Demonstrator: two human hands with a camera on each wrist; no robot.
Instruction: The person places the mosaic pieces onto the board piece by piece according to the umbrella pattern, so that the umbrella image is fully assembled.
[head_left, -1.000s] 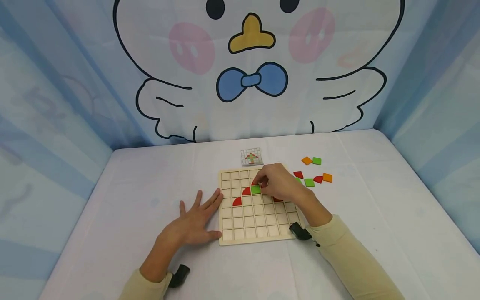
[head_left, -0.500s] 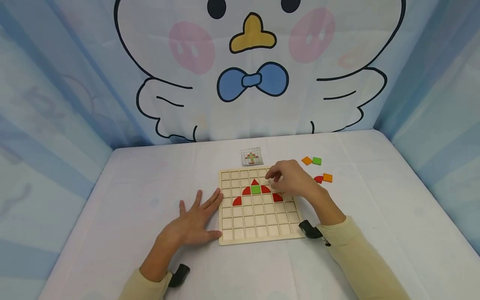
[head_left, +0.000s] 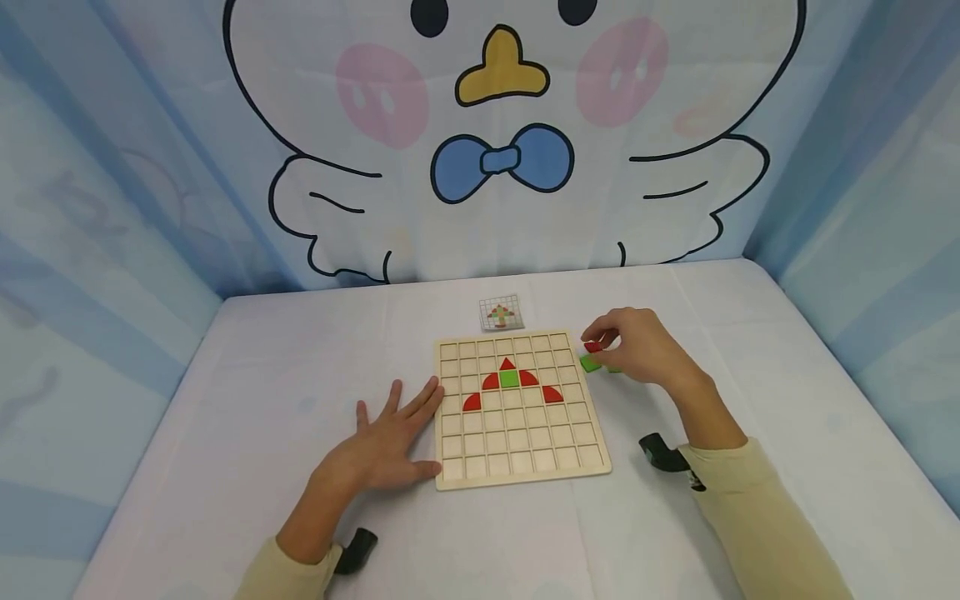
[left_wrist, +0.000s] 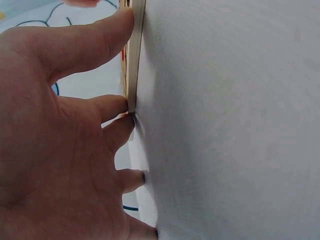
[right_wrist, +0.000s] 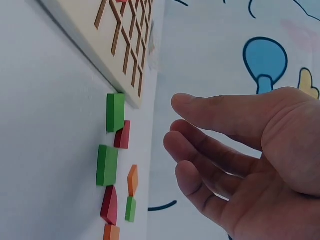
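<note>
My left hand (head_left: pixel 393 437) lies on the white worktop (head_left: pixel 225 433) with its fingers spread wide, and it grips nothing. Its thumb and pointing finger touch the left edge of the wooden board (head_left: pixel 525 442), which lies flat and has lots of little squares. Going across the board, I see a low red piece (head_left: pixel 472 402) with one round side, then a higher red one (head_left: pixel 491 382) like it. The small picture card (head_left: pixel 501 313) lies just past the board's far edge. Next on the board come a red triangle (head_left: pixel 507 364) and, right under it, a green square (head_left: pixel 509 378). Two more round-sided red pieces (head_left: pixel 528 378) step down to the right. Just beside the board's right edge lie a green block (head_left: pixel 591 363) and a red block (head_left: pixel 592 347). My right hand (head_left: pixel 637 346) is above them, fingers loosely bent, with nothing between thumb and fingers. My right wrist view also shows two orange blocks (right_wrist: pixel 132 180), two more green blocks (right_wrist: pixel 107 165) and another red block (right_wrist: pixel 108 205) on the worktop.
</note>
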